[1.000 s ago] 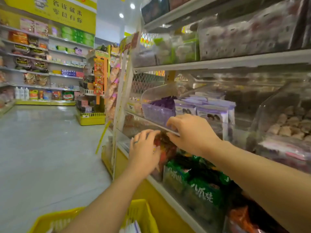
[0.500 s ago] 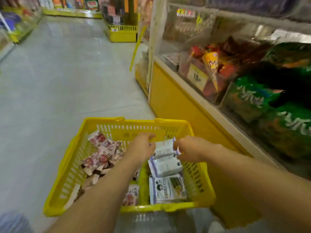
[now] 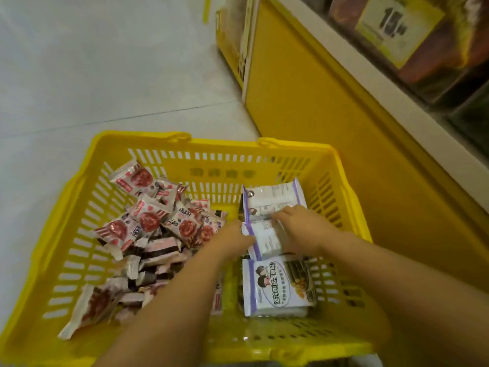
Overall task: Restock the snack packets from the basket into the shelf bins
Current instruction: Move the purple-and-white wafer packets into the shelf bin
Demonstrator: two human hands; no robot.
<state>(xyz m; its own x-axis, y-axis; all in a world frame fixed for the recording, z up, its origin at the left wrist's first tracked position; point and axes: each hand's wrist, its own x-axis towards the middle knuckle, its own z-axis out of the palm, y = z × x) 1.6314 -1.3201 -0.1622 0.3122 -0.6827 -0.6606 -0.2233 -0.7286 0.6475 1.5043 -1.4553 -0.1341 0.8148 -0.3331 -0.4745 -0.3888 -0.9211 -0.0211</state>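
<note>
left hand (image 3: 232,239) and right hand (image 3: 299,229) grip purple-edged packets (image 3: 264,239) between them. yellow basket (image 3: 143,139) looks well stocked, with red-and-white packets (image 3: 148,221) left of both hands, so much restocking remains.

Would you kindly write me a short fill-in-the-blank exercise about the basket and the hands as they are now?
1. The basket that holds the snacks is ____ in colour.
2. The left hand and the right hand both grip the ____ one of the three purple-edged packs.
3. The red-and-white packets are heaped on the person's ____ side of the basket.
Missing words: yellow; middle; left.
</note>
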